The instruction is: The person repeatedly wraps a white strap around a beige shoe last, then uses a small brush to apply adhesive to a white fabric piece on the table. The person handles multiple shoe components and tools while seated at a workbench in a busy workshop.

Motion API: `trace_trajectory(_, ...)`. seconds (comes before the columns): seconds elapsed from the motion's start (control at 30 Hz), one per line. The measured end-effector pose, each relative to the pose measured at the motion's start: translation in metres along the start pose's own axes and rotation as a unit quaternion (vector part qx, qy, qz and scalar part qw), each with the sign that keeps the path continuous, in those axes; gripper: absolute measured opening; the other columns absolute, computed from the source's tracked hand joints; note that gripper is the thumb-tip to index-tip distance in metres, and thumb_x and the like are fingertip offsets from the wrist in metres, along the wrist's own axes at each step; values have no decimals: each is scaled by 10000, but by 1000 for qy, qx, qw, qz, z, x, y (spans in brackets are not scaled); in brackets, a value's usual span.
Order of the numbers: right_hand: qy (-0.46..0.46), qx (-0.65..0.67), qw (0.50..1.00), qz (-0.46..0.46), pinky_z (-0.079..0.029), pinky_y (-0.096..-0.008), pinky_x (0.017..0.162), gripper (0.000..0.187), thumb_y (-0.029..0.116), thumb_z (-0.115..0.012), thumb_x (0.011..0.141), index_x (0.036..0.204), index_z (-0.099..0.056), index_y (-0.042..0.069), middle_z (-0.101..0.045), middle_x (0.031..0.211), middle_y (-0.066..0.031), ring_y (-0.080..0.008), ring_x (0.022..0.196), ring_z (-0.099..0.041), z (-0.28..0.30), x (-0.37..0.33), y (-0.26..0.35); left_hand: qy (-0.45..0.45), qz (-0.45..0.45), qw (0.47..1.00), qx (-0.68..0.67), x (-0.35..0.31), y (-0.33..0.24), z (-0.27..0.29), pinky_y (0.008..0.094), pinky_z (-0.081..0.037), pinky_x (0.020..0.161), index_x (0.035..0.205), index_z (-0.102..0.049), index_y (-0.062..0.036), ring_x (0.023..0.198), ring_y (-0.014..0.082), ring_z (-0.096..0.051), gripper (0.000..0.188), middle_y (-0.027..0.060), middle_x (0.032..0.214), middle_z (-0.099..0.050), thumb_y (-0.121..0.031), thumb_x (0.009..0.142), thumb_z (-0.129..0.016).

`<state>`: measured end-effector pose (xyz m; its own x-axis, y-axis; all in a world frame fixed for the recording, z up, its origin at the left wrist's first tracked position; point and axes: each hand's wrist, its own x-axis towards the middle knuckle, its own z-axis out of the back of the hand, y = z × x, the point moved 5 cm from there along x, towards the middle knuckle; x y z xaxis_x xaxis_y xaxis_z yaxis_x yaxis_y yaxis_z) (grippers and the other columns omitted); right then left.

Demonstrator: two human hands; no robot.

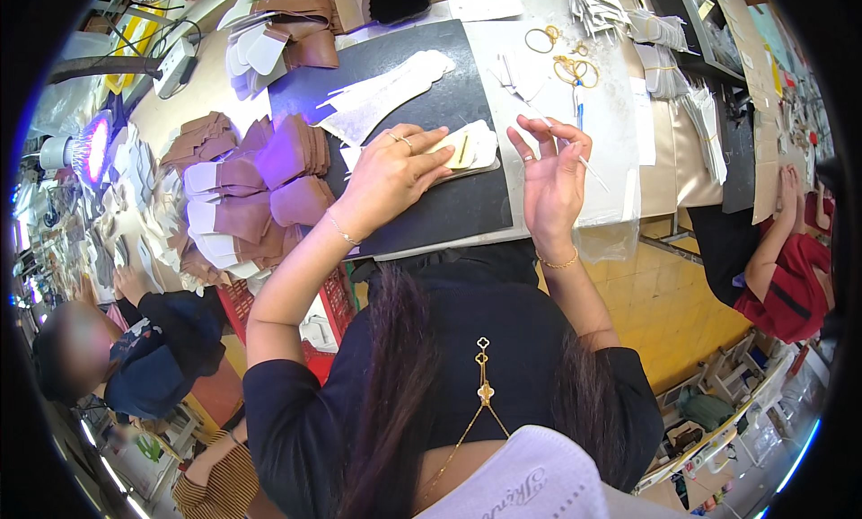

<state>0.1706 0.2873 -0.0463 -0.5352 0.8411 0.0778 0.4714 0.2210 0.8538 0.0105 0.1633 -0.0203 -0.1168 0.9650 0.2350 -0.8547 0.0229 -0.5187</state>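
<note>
On a black mat (485, 200) lies a small stack of pale cut pieces (476, 148), with a yellowish strip on top. My left hand (395, 173) is closed over its left end, the fingers pressing on the top piece; the thumb is hidden. To the right of the stack, my right hand (552, 173) is raised, palm partly turned up, with a thin white stick-like tool (590, 171) pinched in its fingers. The tool slants across the hand, its lower end free. Beyond my left hand, white strips (386, 97) are fanned out on the mat.
Brown leather pieces (296, 151) are piled left of the mat, near a lit lamp (92, 149). Rubber bands (575, 70) lie at the far right, by bundled white pieces (660, 30). One co-worker (153, 348) sits at left, another (790, 277) at right. A red basket (337, 308) stands below the table.
</note>
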Motion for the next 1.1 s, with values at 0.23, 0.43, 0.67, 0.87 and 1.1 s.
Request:
trace_trajectory(0.23,7,-49,998,32,-421,-461,1069,321,333,-354,1091,1176,-470,46,-540,1218,-147,-279,1205,-562,-2,0,3,-7,8,1000,-2,-4,4,-7,351,-509,859,1035,-764,-103,976,230,-637,251,51,1175,-706,-218,812,-766)
trace_trajectory(0.43,30,-173,984,37,-441,-390,1026,331,305,-396,1087,1122,-542,10,-645,1080,-145,-235,1108,-609,-7,4,7,-15,0,1000,2,-4,3,-7,341,-504,847,1037,-762,-105,976,218,-636,250,51,1173,-705,-220,815,-763)
trace_trajectory(0.67,164,-373,911,-67,-526,-284,785,301,229,-502,1058,956,-626,-26,-703,884,-83,-151,821,-673,-22,15,-4,-1,3,1000,22,-2,-1,-9,360,-519,842,1042,-760,-96,958,240,-646,271,62,1170,-704,-209,797,-781)
trace_trajectory(0.87,255,-502,825,42,-514,-296,680,261,183,-569,1013,873,-646,-23,-681,813,-94,-202,715,-667,-39,23,-8,-7,-1,999,35,-3,-2,-9,357,-516,843,1037,-754,-93,965,233,-646,267,67,1164,-702,-205,796,-778)
trace_trajectory(1.1,248,-552,787,115,-502,-323,641,181,142,-591,986,916,-653,-13,-665,765,-99,-251,673,-644,-50,35,-4,2,-5,999,40,-3,-2,-10,357,-515,844,1047,-752,-94,974,232,-644,279,70,1155,-701,-201,791,-777)
